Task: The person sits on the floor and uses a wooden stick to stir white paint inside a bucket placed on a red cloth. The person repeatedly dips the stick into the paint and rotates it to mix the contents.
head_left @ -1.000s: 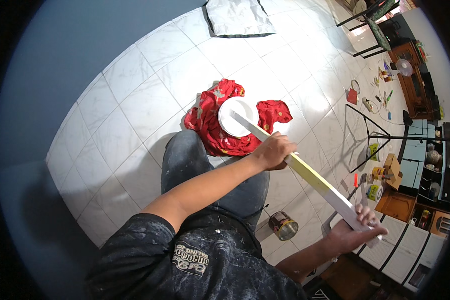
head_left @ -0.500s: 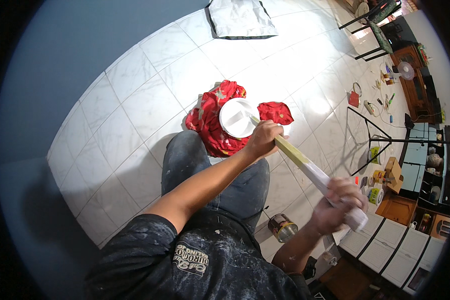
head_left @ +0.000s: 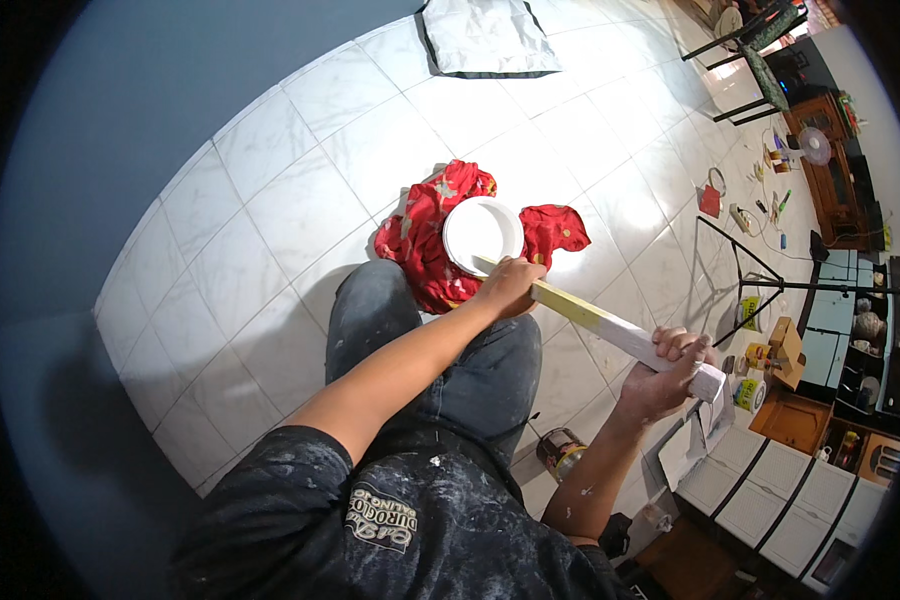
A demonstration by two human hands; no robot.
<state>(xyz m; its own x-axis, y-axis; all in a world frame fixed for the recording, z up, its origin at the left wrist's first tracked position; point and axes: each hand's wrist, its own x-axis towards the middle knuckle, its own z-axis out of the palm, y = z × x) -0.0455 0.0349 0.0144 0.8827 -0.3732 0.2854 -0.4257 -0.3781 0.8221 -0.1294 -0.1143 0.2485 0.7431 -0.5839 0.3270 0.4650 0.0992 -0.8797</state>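
Note:
A long yellowish wooden stick (head_left: pixel 585 312), coated white toward its far right end, slants across in front of me. My left hand (head_left: pixel 511 287) is closed round its lower part, at the near rim of a white bucket (head_left: pixel 453 250). Around the other end, my right hand (head_left: pixel 662 380) is wrapped, with white smears on its skin. The stick's lower tip reaches the bucket's near inside edge. White contents fill the bucket's view; how deep they are I cannot tell. Under and around the bucket lies a bunched red patterned cloth (head_left: pixel 420 240), between my knees and the far floor.
A white bag-like sheet (head_left: pixel 490 38) lies on the tiled floor ahead. To the right stand a black tripod (head_left: pixel 780 283), a fan (head_left: pixel 815 146), cardboard boxes (head_left: pixel 788 345) and white cabinets (head_left: pixel 745 490). A metal can (head_left: pixel 560 452) sits beside my right leg. A blue-grey wall (head_left: pixel 170 80) runs along the left.
My right hand and the stick's far end have moved up, away from my body. My left hand has shifted slightly left and down, and the stick's tip has moved to the bucket's near side.

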